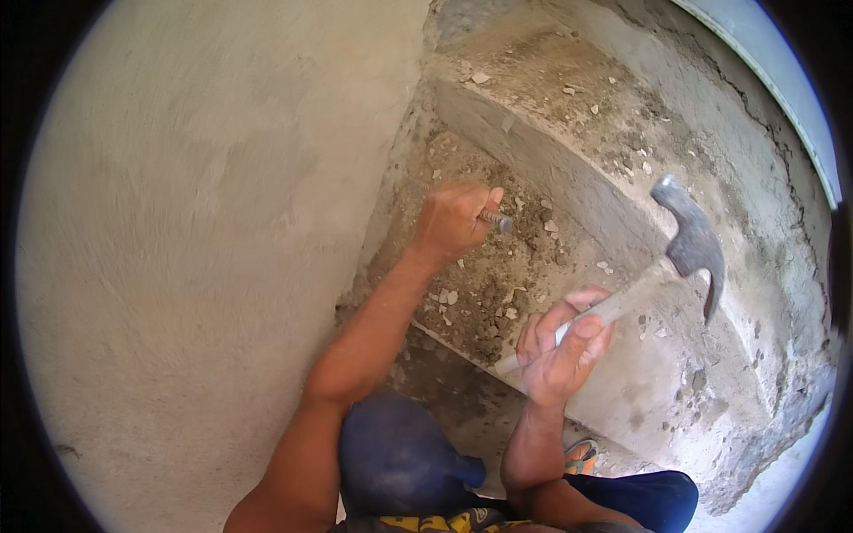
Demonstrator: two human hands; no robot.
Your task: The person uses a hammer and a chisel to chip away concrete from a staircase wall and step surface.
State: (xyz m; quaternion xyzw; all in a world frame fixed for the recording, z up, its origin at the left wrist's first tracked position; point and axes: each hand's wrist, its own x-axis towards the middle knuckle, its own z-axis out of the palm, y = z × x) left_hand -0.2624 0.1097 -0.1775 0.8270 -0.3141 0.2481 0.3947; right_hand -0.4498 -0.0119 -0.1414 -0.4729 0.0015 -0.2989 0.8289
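My left hand grips a ribbed steel rod, probably a rebar chisel, close to the base of the plastered wall. Its blunt struck end sticks out past my thumb, and a blurred length shows on the wall side of my fist. In my right hand is a claw hammer, held by its pale handle. The hammer's steel head is up and to the right, apart from the rod, with the claw pointing down. Loose mortar rubble lies on the concrete step beneath both hands.
A plastered wall rises along the left. Higher steps climb beyond my hands, scattered with plaster chips. The step's front edge runs before my knees. A sandaled foot is below my right forearm. A rough, cracked edge bounds the stairs at right.
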